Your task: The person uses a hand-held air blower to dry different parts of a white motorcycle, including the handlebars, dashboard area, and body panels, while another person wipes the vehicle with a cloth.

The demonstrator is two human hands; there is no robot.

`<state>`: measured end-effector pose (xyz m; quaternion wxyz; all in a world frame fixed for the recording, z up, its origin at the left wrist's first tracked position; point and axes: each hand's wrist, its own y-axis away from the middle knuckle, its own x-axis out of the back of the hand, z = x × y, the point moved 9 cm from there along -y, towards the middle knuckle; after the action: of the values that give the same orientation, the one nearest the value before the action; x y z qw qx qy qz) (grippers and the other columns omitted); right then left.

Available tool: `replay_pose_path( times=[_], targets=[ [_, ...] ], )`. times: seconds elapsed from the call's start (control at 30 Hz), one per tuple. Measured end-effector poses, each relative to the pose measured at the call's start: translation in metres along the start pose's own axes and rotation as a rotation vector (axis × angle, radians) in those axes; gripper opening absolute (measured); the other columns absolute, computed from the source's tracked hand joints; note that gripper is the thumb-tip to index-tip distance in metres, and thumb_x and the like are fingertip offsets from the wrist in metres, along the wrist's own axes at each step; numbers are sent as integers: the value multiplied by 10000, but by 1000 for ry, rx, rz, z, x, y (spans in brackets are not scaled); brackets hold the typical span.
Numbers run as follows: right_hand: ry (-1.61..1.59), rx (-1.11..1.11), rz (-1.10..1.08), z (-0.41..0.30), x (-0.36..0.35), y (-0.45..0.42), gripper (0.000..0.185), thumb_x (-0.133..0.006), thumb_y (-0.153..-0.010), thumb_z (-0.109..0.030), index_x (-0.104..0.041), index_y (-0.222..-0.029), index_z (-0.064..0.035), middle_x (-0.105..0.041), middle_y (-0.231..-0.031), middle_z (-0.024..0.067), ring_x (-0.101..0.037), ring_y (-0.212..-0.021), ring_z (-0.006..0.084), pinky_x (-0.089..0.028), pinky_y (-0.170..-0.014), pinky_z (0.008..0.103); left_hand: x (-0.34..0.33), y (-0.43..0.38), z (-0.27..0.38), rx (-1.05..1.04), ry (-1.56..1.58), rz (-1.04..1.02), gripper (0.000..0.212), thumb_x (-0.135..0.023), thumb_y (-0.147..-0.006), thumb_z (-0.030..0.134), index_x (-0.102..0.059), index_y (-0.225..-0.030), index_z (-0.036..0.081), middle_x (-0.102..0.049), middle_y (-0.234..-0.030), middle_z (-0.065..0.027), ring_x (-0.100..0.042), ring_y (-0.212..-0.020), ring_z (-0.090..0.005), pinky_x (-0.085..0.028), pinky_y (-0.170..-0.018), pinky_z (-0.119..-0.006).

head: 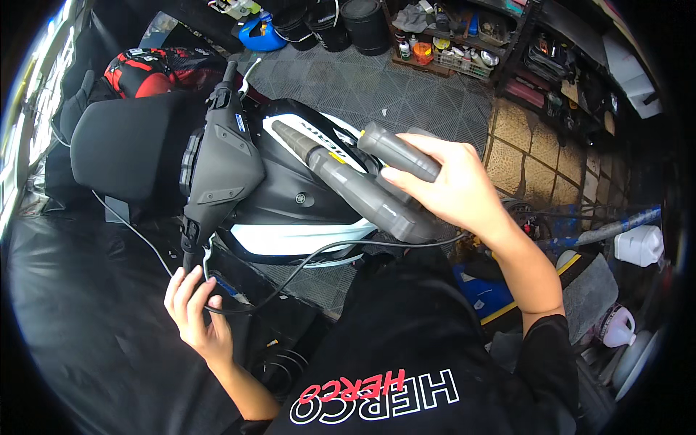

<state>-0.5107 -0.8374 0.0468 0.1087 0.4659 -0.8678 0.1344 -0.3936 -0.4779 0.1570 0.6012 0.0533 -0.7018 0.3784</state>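
Note:
My right hand (454, 182) grips the handle of a dark grey handheld air blower (370, 190). Its tapered nozzle (293, 138) points to the upper left, over the front body of a black and white Yamaha scooter (302, 198). A black power cord (326, 247) comes from near the blower's rear and sags across to my left hand (198, 315). Loosely curled, the left fingers hold the cord beside the end of the scooter's handlebar (223, 163) and a silver lever (207, 255). Whether these fingers also touch the handlebar is unclear.
The scooter's black seat (128, 147) lies left of the handlebar. Black buckets (367, 27) and a blue jug (261, 33) stand along the far side. A loaded shelf (451, 41) is at upper right. White (641, 244) and pinkish (617, 326) jugs sit to my right.

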Motion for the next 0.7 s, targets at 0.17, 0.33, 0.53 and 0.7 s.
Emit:
replay_pose_path(
  times=[0.17, 0.33, 0.53, 0.7],
  targets=[
    [-61, -113, 44, 10, -8, -4, 472, -825, -915, -275, -731, -1282, 5, -803, -1041, 155, -767, -939, 196, -592, -871, 354, 2, 4, 2, 5, 9, -21, 161, -765, -950, 133, -779, -1067, 23, -747, -1252, -118, -609, -1313, -376, -467, -1113, -473],
    [-232, -289, 43, 27, 7, -5, 441, -817, -934, -299, -756, -1272, -23, -694, -737, -3, -505, -477, 30, -412, -453, 237, 8, 9, -2, 21, -4, -9, 152, -770, -942, 133, -778, -1048, 24, -749, -1232, -118, -621, -1292, -374, -477, -1101, -476],
    [-131, -314, -38, 25, 26, -6, 440, -821, -928, -308, -761, -1243, -7, -683, -709, 5, -510, -474, 35, -418, -461, 233, 2, 11, -2, 20, 30, -16, 158, -780, -937, 141, -780, -1047, 28, -753, -1211, -117, -627, -1280, -374, -492, -1083, -471],
    [-117, -349, 23, 39, 59, 4, 474, -837, -929, -348, -751, -1239, -1, -646, -700, -27, -462, -455, 19, -371, -440, 216, 5, 10, 1, 3, 24, -18, 148, -792, -915, 117, -782, -1029, 23, -756, -1198, -120, -642, -1256, -367, -497, -1077, -470]
  ],
)
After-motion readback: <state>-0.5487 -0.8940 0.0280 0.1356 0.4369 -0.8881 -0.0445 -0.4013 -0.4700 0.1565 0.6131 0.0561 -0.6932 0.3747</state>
